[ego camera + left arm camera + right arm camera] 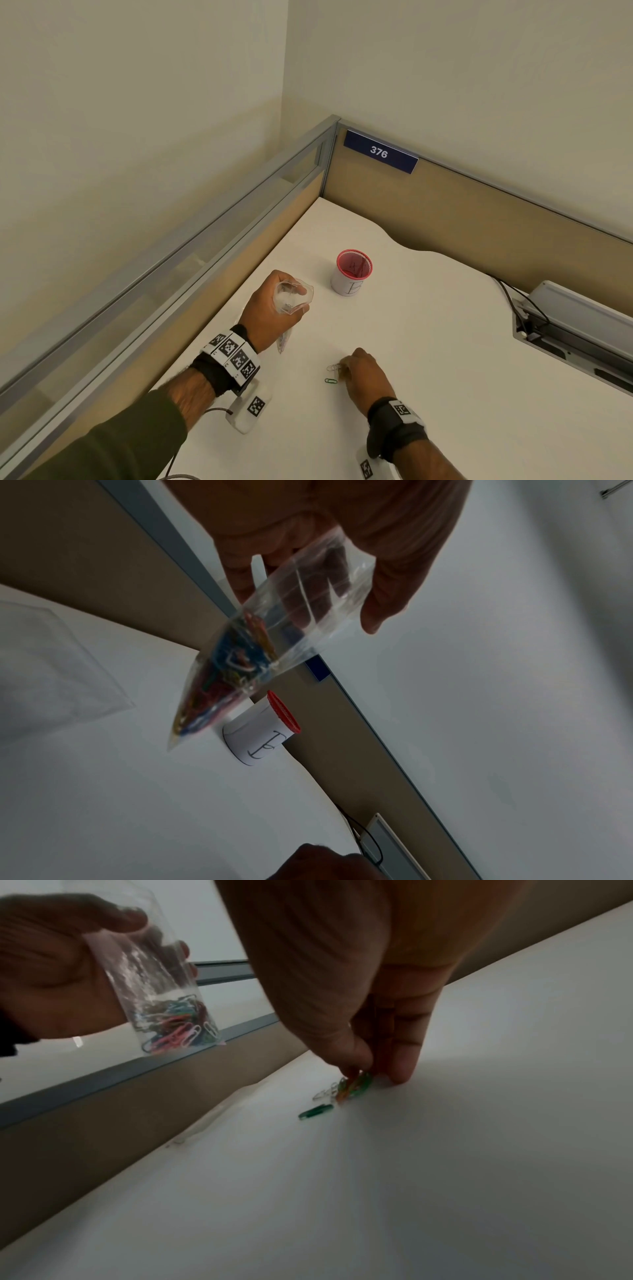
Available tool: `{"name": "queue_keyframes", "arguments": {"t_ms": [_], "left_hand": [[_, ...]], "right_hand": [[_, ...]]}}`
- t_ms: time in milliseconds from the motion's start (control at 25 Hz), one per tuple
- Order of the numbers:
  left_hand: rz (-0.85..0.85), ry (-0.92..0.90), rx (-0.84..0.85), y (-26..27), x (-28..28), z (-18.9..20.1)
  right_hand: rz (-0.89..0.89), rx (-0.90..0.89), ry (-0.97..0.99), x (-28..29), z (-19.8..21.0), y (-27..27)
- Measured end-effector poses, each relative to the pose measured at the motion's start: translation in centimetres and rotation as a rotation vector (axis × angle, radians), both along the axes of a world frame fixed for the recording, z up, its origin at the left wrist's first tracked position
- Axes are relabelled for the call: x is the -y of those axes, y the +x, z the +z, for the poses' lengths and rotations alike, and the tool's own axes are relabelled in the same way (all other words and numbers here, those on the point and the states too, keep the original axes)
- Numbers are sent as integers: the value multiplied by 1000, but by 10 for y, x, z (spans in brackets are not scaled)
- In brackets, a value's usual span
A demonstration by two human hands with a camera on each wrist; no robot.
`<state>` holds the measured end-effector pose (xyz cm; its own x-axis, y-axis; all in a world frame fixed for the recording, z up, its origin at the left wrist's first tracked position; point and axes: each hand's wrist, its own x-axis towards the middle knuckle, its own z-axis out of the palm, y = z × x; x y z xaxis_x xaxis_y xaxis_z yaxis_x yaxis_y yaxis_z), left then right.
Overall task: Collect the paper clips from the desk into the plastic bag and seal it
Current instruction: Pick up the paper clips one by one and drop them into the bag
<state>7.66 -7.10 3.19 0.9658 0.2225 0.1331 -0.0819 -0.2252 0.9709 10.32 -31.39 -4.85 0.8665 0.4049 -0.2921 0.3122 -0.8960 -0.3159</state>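
Observation:
My left hand holds a clear plastic bag above the white desk, its mouth open and facing up. Several coloured paper clips lie in the bag's lower end, also seen as paper clips in the right wrist view. My right hand is down on the desk, its fingertips pinching a small bunch of clips. A white clip sticks out of the bunch. One green clip lies loose just left of the hand, the same green clip on the desk.
A white cup with a red mesh rim stands behind the hands. Tan partition walls close the desk's left and far sides. A grey cable tray with black cords sits at the right.

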Motion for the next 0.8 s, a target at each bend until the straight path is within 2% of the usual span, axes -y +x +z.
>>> {"name": "queue_keyframes", "arguments": {"t_ms": [120,240,320,560,800], "left_hand": [[6,-11,1,2,-1,1],[9,-7,-9,2,-3,1],[8,-13,-9,3,-2,1],[10,-9,-17,1,1,1],[4,-4,-24,2,2,2]], "right_hand": [[28,-10,49,2,6,1],[218,-58,-23,2,7,0],[272,-39,-76,1,6,-3],[280,95,-70,-7,4,-13],[264,105,-127,-21,5,-10]]}}
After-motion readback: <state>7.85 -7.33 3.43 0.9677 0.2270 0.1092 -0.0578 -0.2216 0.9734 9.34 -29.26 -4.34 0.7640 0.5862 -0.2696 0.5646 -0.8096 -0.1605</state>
